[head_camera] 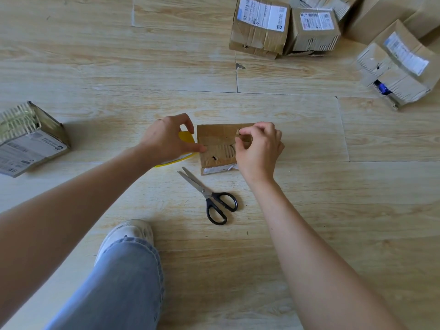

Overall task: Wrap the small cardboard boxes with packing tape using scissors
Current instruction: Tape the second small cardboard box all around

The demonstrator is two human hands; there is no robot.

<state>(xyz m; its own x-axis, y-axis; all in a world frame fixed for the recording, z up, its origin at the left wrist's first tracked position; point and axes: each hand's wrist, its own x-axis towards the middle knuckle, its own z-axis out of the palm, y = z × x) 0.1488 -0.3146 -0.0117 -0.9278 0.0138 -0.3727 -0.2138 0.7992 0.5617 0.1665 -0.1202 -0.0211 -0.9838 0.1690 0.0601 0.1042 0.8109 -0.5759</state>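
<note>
Located at centre of the wooden floor [95, 67]: small cardboard box [217, 139], lying flat, worn and creased, with a white label strip along its near edge. Positioned directly between the two hands.

Left hand [166, 139]: at the box's left edge, fingers curled over a yellow tape roll [187, 137] and grasping it, thumb tip touching the left side of the box. Roll itself just beside the box, mostly hidden under the palm.

Right hand [258, 148]: over the box's right end, thumb and forefinger pinching a small brown tab at the upper right of the box top. Tape end or cardboard flap: cannot tell. Remaining fingers curled.

Black-handled scissors [209, 196]: on the floor just nearer than the box, blades slightly parted and pointing away toward the roll, touched by neither hand.

Further noted: taped box [31, 141] well apart at left; cluster of labelled boxes [260, 27] at upper right, several with torn corners; white shoe [129, 234] and denim trouser leg [119, 282] in the foreground.
</note>
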